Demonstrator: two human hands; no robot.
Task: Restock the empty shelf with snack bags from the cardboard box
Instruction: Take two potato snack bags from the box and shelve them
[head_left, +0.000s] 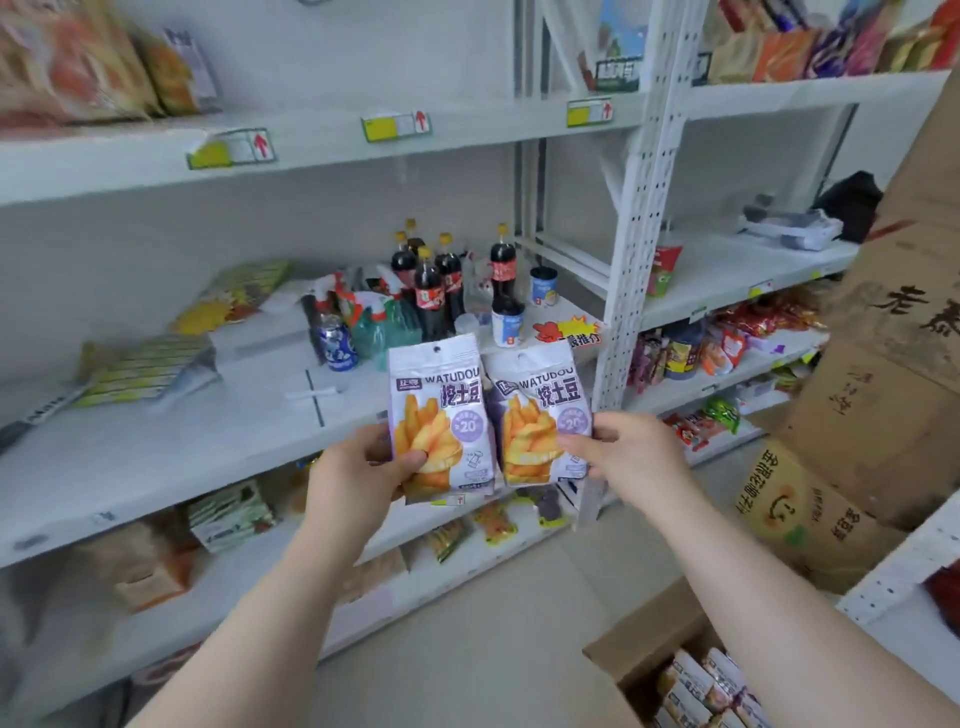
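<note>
I hold two purple-and-white snack bags printed with yellow potato wedges, upright and side by side in front of the middle shelf (156, 467). My left hand (358, 470) grips the left snack bag (441, 415) at its lower left corner. My right hand (631, 449) grips the right snack bag (540, 410) at its lower right edge. The open cardboard box (649, 639) sits on the floor at the lower right, with several more of the same bags (706, 686) inside it.
At the back of the middle shelf stand cola bottles (436, 286), spray bottles (374, 317), cups (506, 322) and flat yellow packs (145, 364). A white perforated upright (628, 234) divides the shelf bays. Large stacked cartons (893, 338) stand on the right. Lower shelves hold assorted snacks.
</note>
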